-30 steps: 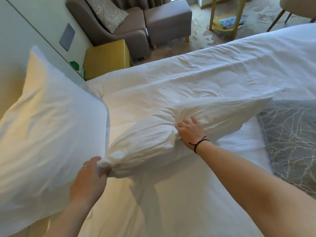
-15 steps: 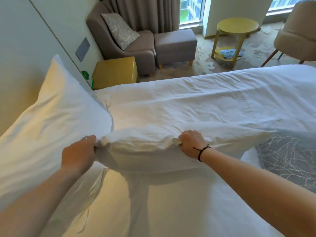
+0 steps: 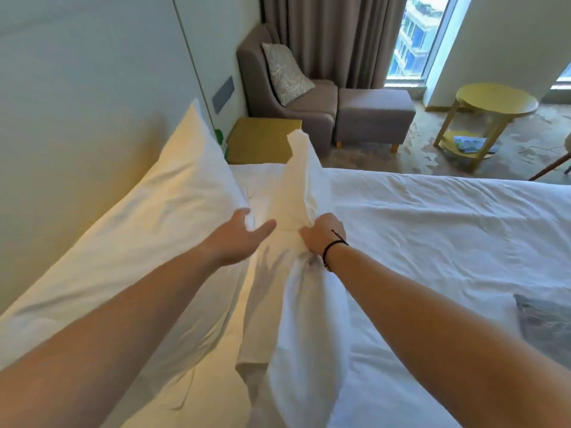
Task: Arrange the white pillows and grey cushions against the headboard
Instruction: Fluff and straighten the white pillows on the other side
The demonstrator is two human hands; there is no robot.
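Head view looks down both arms at the bed (image 3: 432, 242), and the step in hand looks like standing the second white pillow (image 3: 304, 291) up next to the first one. That first pillow (image 3: 148, 242) already leans on the headboard (image 3: 77, 118) along the left of the frame. The right hand (image 3: 324, 234) has its fingers bunched tight into the pillow's cover about mid-length, so it stands on edge, running from the bottom centre up toward the yellow nightstand (image 3: 262, 139). The left hand (image 3: 239, 239) is spread open, fingers apart, sitting between the two pillows; I can't really tell if the fingertips touch fabric.

To do it well, I'd put the open palm flat on the broad face and tip it left against the first pillow, then let go of the bunched cloth and smooth that crease out. A grey cushion (image 3: 543, 319) waits at the right edge, so leave room in front.
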